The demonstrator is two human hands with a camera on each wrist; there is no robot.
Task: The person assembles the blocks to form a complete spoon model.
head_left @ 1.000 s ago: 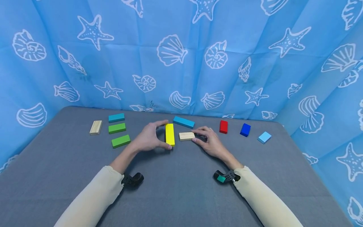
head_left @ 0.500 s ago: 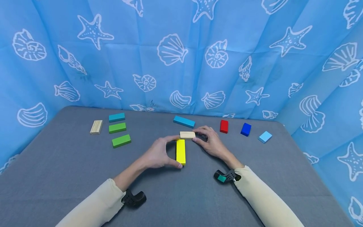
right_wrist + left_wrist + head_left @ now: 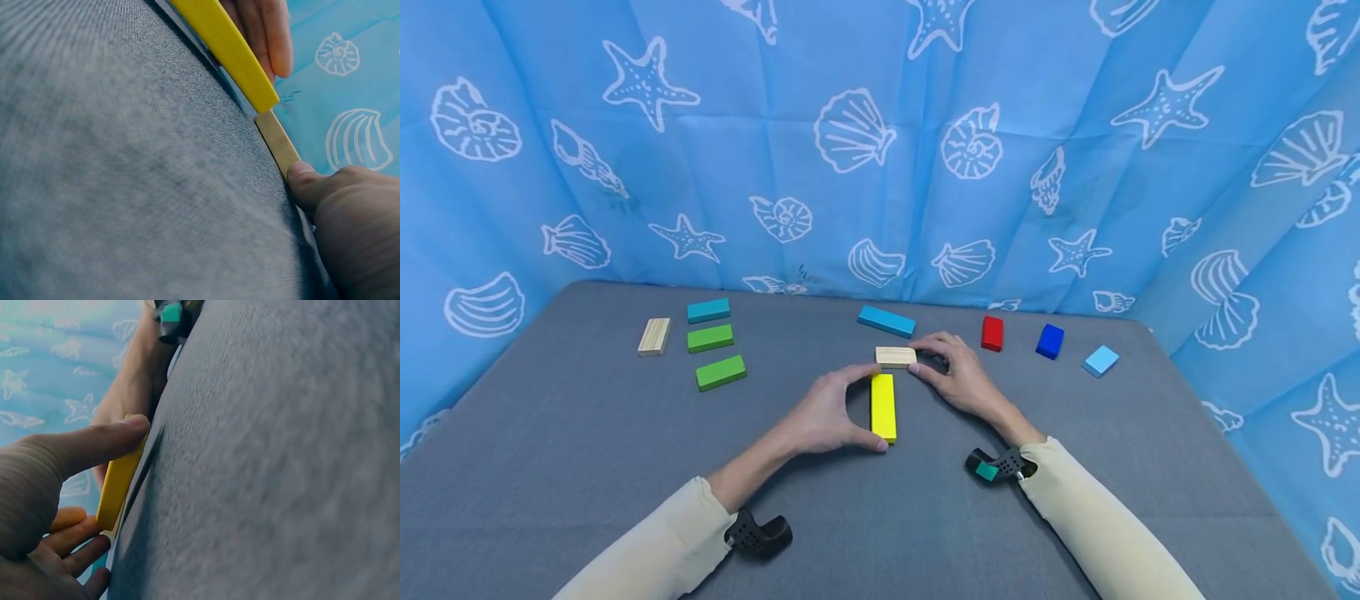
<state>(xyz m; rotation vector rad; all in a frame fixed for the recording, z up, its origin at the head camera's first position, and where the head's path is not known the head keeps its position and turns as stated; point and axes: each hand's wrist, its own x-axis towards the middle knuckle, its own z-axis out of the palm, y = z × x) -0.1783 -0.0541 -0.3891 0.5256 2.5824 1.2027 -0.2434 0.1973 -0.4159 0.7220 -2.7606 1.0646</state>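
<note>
In the head view, my left hand (image 3: 827,414) holds a yellow block (image 3: 883,408) by its two short ends, thumb at the near end and fingers at the far end. A thin shadow beside the yellow block (image 3: 119,484) in the left wrist view suggests it is slightly off the cloth. Just beyond it lies a plain wooden block (image 3: 896,357), lengthwise from left to right. My right hand (image 3: 958,379) pinches that block's right end between thumb and index finger. The right wrist view shows the thumb against the wooden block (image 3: 278,142).
A blue block (image 3: 887,321) lies behind the wooden one. Toward the left are another wooden block (image 3: 655,337), a teal block (image 3: 708,311) and two green blocks (image 3: 720,372). Red (image 3: 992,333), dark blue (image 3: 1050,342) and light blue (image 3: 1101,362) blocks lie right on the grey cloth (image 3: 880,533).
My left hand has brought the yellow block toward me and to the right, from left of the wooden block to in front of it. The right hand and the wooden block have hardly moved.
</note>
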